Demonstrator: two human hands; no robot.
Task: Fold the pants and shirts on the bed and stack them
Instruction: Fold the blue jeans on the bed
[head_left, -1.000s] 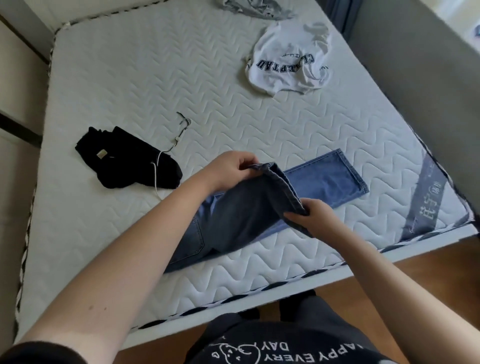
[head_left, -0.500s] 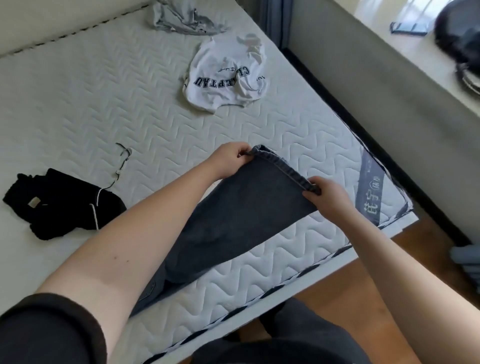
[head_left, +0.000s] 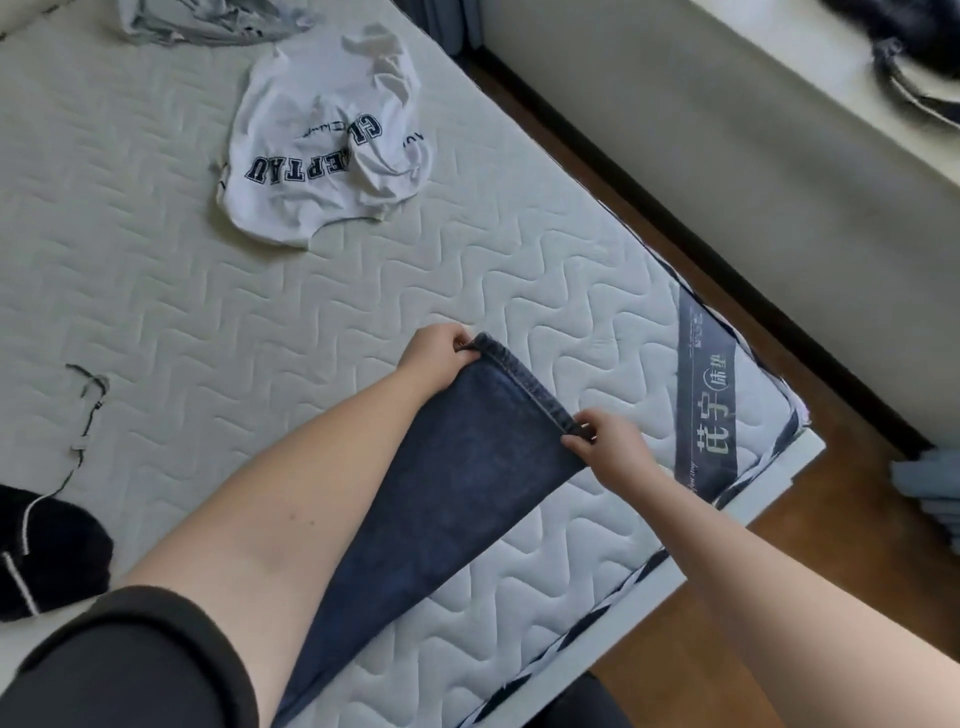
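Both hands are on the jeans (head_left: 447, 499) — the left hand (head_left: 434, 358) pinches one corner of the hem, fingers closed tight on the denim, and the right hand (head_left: 610, 447) pinches the other corner, thumb and fingers shut on the stitched edge. The hem runs taut between the two grips, and the dark blue fabric stretches from there down along the near side of the bed (head_left: 545, 291), passing under the left forearm toward the person's body. The jeans lie over the quilted mattress close to its front edge, near the corner with the dark label (head_left: 709, 410).

Farther up the bed, a white shirt (head_left: 322, 161) with dark lettering sits crumpled, well apart from the jeans. Beyond it, a grey garment (head_left: 202, 21) is bunched at the far edge. Off to the left, a black garment (head_left: 47, 561) with a white cord lies in a heap — only partly in sight.
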